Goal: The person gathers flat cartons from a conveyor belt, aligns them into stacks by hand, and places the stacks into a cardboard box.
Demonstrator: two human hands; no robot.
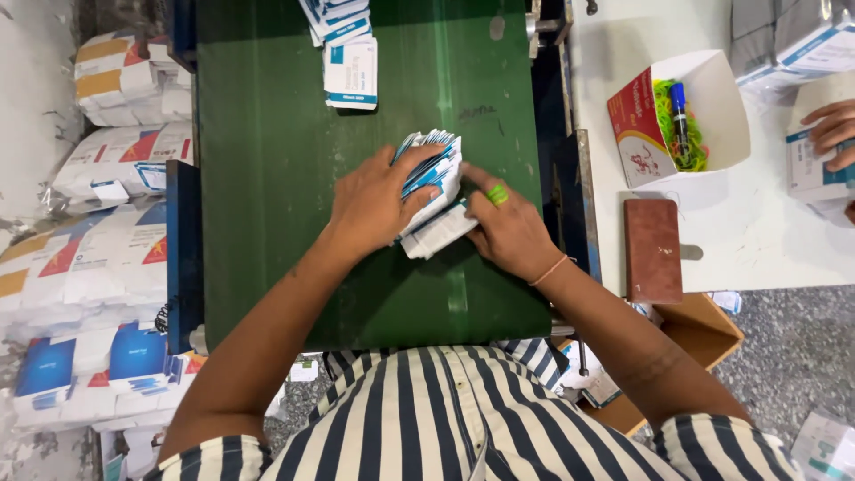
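Note:
A fanned stack of flat white-and-blue cartons (434, 169) lies on the green belt (267, 178) in front of me. My left hand (374, 200) presses down on the stack's left side, fingers spread over the cartons. My right hand (508, 227) holds the stack's lower right edge, with a green rubber band looped on one finger. Farther up the belt lies a second pile of the same flat cartons (349, 71), apart from both hands.
Wrapped white bundles (125, 160) are piled at the left. On the white table at the right stand an open box (681, 116) with rubber bands and a blue marker, and a brown wallet-like case (652, 249). Another person's hand (833, 134) rests on cartons at far right.

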